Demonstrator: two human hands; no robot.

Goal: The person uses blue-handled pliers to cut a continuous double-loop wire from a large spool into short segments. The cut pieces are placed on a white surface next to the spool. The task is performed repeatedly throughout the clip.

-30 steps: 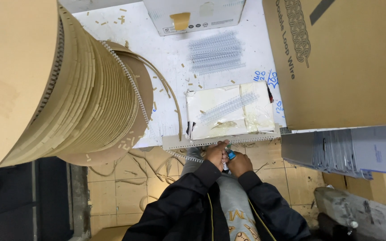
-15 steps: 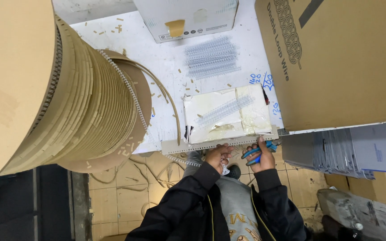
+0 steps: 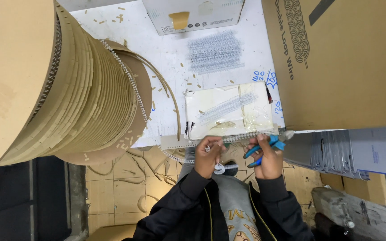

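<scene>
At the near edge of the white tabletop [image 3: 170, 49] the left hand [image 3: 208, 156] has its fingers pinched shut on a strip of white looped binding wire [image 3: 242, 136], which lies along that edge from the hand toward the right. The right hand [image 3: 268, 158] is wrapped closed around blue-handled cutters [image 3: 264, 147], whose nose points at the strip's right end beside the big cardboard box [image 3: 335, 62] on the right side. Judging by how things lie, part of the cutting is already done: a batch of short wire pieces [image 3: 215, 51] sits near the far edge, and one more piece rests on the taped white pad [image 3: 228, 109] just behind the hands. Much looks left, since the large cardboard spool [image 3: 45, 85] at the left still appears well filled, with wire running off it in a curve down past the near edge and up to the left hand. Brown paper scraps [image 3: 117, 18] are strewn over the tabletop and strips of backing trail on the tiled floor [image 3: 112, 187] below. Whether the cutter blades are closed on the wire or only beside it cannot be made out; the fingertips cover the exact grip, and a small white coil under the hands is partly hidden. The spool, the box on the right and the small box [image 3: 193, 15] at the far edge are all cut off by the frame.
</scene>
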